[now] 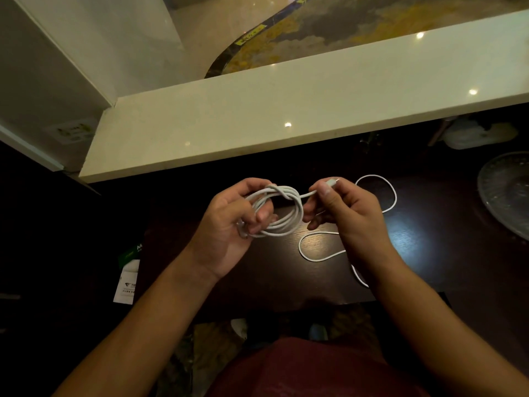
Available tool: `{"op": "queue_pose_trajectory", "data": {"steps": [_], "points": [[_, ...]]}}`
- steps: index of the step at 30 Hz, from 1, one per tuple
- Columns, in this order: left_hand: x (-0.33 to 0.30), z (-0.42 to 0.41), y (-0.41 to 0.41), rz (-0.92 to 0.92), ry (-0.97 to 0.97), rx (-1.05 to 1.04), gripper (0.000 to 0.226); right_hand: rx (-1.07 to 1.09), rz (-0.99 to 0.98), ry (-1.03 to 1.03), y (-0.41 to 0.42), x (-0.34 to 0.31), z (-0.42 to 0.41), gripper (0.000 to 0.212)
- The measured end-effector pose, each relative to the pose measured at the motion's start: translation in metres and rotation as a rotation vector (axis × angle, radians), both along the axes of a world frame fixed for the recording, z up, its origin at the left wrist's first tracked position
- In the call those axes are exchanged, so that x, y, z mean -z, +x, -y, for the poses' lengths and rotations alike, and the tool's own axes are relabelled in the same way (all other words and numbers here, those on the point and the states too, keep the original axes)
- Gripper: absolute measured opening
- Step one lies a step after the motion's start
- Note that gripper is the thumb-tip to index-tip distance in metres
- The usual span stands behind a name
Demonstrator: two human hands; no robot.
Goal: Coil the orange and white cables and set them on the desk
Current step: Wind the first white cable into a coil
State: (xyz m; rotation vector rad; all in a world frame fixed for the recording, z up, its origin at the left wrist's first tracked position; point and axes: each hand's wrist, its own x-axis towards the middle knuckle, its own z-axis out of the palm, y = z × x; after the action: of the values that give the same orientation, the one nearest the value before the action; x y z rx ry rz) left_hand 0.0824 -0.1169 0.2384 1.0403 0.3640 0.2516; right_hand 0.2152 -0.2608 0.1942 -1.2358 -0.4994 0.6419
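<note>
The glass dish at the right is cut off by the frame edge. The right forearm hides where the loose white cable runs on the bench. Print on the white card at lower left is too small to read.

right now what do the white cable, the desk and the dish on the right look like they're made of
White cable: a smooth plastic or rubber jacket, matte, bending in soft loops.
Desk: dark wood or wood veneer, semi-gloss; fine grain shows in the light's reflection.
Dish: probably clear pressed glass, possibly plastic; see-through, with a ribbed pattern.
</note>
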Motion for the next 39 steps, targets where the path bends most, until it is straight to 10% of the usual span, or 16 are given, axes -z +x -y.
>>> {"op": "queue_pose_trajectory", "data": {"steps": [7, 15, 23, 39], "points": [[0.004, 0.005, 0.005, -0.001, -0.179, -0.046, 0.025, 0.168, 0.245, -0.084, -0.001, 0.003, 0.004, 0.012], [0.007, 0.018, 0.013, -0.205, 0.321, -0.195, 0.01, 0.145, 0.816, -0.063, -0.013, -0.008, 0.002, 0.024], [0.003, 0.013, 0.009, -0.133, 0.28, -0.196, 0.021, 0.065, 1.038, -0.132, 0.0, -0.009, -0.007, 0.012], [0.005, 0.024, 0.009, -0.122, 0.5, -0.06, 0.008, -0.028, 0.462, -0.116, -0.009, -0.002, -0.012, 0.028]]}}
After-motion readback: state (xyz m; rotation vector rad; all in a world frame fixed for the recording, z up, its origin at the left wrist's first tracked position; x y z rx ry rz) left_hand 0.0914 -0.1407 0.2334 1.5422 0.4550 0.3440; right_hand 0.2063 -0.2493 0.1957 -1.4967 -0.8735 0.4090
